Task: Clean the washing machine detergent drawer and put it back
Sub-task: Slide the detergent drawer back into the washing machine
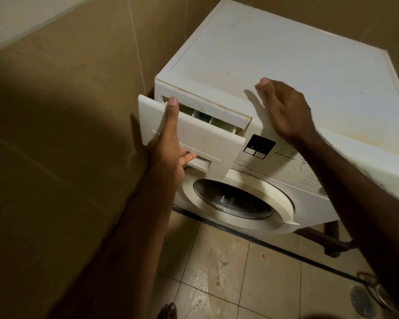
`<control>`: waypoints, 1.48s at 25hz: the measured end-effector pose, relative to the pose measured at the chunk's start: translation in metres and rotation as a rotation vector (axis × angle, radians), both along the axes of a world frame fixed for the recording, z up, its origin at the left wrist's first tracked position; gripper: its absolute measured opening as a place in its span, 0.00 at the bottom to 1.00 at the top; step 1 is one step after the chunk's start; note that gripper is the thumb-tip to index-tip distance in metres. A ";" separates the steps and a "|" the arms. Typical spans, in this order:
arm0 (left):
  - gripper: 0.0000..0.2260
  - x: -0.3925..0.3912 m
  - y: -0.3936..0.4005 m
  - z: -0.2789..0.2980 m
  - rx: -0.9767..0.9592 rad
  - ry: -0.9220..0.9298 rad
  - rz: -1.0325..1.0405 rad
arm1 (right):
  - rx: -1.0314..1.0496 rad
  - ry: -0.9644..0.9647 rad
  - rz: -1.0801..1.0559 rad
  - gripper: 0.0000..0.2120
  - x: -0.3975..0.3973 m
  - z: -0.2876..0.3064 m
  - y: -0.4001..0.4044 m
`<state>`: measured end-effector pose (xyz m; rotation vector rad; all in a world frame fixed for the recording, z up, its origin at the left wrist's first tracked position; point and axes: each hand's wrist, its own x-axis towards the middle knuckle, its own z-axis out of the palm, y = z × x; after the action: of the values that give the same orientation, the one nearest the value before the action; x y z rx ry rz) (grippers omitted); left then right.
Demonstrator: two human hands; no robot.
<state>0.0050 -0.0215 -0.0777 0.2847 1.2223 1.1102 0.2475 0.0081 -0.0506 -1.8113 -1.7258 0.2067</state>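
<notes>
At the top left corner of one white front-loading washing machine (286,65), the flat rectangular plastic detergent drawer (200,139) sticks partly out of its slot, showing three compartments. One left hand (171,148) grips its smooth front panel, thumb on top, fingers curled in the handle recess. One right hand (283,109) lies flat with straight fingers on the machine's matte top.

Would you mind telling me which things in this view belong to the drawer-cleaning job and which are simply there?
Part of the job:
- detergent drawer, partly pulled out
- washing machine
- left hand, gripping the drawer front, fingers in its handle recess
- right hand, flat on the machine's top edge

Just there:
- round door
- floor drain
- tiled floor
</notes>
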 end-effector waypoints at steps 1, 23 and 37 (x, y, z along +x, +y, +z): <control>0.35 0.003 0.007 -0.001 0.003 -0.009 -0.003 | -0.001 0.006 -0.009 0.29 0.000 -0.001 0.000; 0.28 0.008 0.024 -0.031 0.007 -0.265 -0.108 | 0.041 -0.029 -0.048 0.29 0.003 -0.007 0.007; 0.22 0.002 -0.005 -0.030 0.181 -0.344 -0.053 | -0.004 -0.075 -0.028 0.27 -0.001 -0.002 0.002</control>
<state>0.0069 -0.0262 -0.1080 0.2495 0.8074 1.1707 0.2467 0.0106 -0.0530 -1.8665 -1.7510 0.1330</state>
